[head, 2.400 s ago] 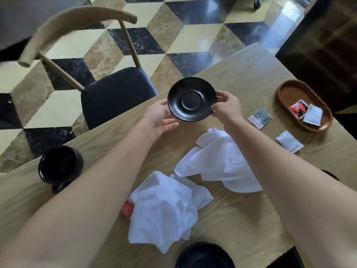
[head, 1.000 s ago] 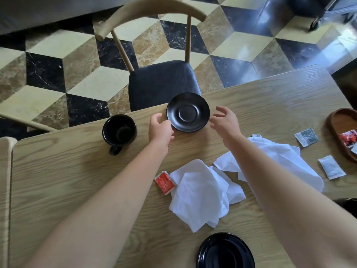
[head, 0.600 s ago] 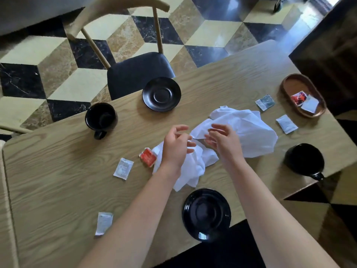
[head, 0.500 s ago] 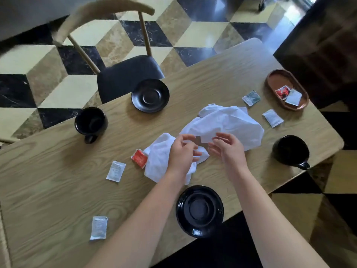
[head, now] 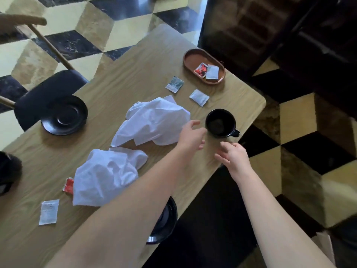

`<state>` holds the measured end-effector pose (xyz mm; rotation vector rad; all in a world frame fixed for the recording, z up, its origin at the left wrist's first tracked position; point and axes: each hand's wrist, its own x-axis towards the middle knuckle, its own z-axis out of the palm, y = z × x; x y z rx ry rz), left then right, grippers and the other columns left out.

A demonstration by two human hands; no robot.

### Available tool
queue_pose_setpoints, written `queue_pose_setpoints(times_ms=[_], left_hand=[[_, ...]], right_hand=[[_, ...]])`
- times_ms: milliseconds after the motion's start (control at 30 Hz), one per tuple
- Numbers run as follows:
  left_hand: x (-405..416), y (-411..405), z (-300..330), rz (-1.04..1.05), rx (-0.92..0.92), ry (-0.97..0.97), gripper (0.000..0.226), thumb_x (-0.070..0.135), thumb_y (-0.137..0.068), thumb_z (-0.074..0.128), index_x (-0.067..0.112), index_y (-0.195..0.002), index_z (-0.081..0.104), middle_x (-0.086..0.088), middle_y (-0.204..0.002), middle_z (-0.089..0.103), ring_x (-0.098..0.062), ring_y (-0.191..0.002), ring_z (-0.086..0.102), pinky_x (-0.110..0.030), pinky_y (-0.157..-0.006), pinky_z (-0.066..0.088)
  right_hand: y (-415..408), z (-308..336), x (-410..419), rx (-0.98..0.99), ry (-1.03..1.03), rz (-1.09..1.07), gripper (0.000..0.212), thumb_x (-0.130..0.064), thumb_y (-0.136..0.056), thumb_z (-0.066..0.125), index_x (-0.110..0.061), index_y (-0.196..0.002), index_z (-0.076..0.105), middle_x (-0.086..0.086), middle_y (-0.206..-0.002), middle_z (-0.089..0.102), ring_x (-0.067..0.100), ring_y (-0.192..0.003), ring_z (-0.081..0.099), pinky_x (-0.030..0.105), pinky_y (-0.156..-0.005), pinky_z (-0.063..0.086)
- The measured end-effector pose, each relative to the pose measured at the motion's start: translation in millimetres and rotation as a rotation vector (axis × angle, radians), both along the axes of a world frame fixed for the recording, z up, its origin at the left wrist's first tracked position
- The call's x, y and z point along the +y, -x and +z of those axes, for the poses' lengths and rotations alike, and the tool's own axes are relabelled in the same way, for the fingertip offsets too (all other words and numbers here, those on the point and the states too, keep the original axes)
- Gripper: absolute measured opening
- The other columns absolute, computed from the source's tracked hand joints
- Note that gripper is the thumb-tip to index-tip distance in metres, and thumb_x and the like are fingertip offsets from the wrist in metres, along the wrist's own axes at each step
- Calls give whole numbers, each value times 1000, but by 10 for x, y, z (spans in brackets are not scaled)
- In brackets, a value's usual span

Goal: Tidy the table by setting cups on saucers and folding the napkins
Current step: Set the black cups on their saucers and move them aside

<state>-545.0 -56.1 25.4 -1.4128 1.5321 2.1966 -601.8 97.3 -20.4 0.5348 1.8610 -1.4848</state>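
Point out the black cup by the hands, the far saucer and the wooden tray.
black cup [head: 220, 122], head view, on its dark inside.
far saucer [head: 64, 115], head view, on its centre well.
wooden tray [head: 193, 59], head view, on its bare floor.

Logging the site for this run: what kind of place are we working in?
Probably a cafe or dining room, though a home is possible. A wooden table carries black cups and saucers, an oval wooden tray of sachets, and crumpled white napkins, above a patterned marble floor.
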Motion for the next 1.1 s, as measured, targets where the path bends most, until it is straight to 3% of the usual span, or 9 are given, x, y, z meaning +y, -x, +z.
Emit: queue_pose_setpoints(times_ms=[133, 300, 400, 533, 667, 733, 833, 967, 1100], left_hand=[[45, 321, -189, -70, -81, 25, 55, 22, -91, 66, 26, -143, 46, -6, -111, 64, -29, -97, 70, -33, -61, 63], [109, 446, -337, -126, -119, -11, 47, 15, -90, 63, 25, -135, 54, -1, -102, 70, -20, -70, 73, -33, -66, 61], [127, 464, -351, -102, -83, -52, 41, 10, -89, 57, 24, -128, 58, -3, -99, 75, -21, -64, 76, -30, -58, 60], [114, 411, -387, -106, -44, -103, 40, 11, -91, 58, 24, -129, 59, -11, -114, 74, -38, -92, 76, -47, -77, 62], [119, 383, -413, -85, -31, -100, 43, 7, -91, 58, 22, -131, 59, -10, -114, 74, -36, -89, 77, -49, -81, 62], [116, 346, -402, -30, -2, -108, 48, 3, -88, 57, 21, -133, 57, -7, -115, 73, -32, -80, 78, -45, -75, 64], [146, 220, -304, 8, 20, -92, 53, 1, -84, 56, 22, -133, 56, -9, -112, 73, -29, -76, 78, -35, -63, 62], [148, -101, 5, -60, 52, 7, 58, 6, -80, 60, 33, -131, 54, -10, -102, 76, -27, -77, 78, -35, -66, 60], [155, -651, 257, -116, 54, 112, 49, 9, -77, 66, 30, -120, 56, -10, -97, 77, -24, -77, 78, -40, -76, 64]], right_hand=[[141, -76, 31, 4, 19, -58, 49, -31, -94, 69, -11, -135, 52, 8, -122, 69, 23, -103, 73, 43, -88, 62], [258, -100, -7, 15, 61, -90, 66, -30, -89, 75, -22, -147, 44, 7, -129, 66, 25, -106, 72, 46, -94, 59], [331, -101, 5, 34, 64, -56, 77, -26, -88, 74, -33, -154, 34, 7, -144, 54, 29, -120, 64, 51, -103, 53], [345, -87, 59, 32, 106, 1, 78, -26, -88, 73, -33, -155, 32, 12, -144, 56, 31, -120, 65, 51, -103, 53], [341, -64, 83, 19, 134, 33, 77, -24, -92, 71, -33, -157, 29, 12, -142, 58, 27, -112, 70, 47, -100, 56], [332, -39, 61, 17, 111, 57, 79, -21, -93, 70, -32, -158, 26, 13, -146, 54, 27, -114, 69, 47, -99, 56], [245, 61, 70, 67, 49, 122, 68, -19, -92, 71, -26, -152, 38, 11, -134, 63, 24, -108, 72, 45, -96, 59], [-9, 327, 125, 109, 27, 251, 45, -26, -96, 65, -21, -138, 52, 5, -121, 72, 15, -97, 76, 40, -89, 61], [-403, 540, 170, 129, 21, 351, 31, -23, -94, 62, -23, -126, 61, 4, -112, 75, 16, -93, 76, 34, -80, 61]])
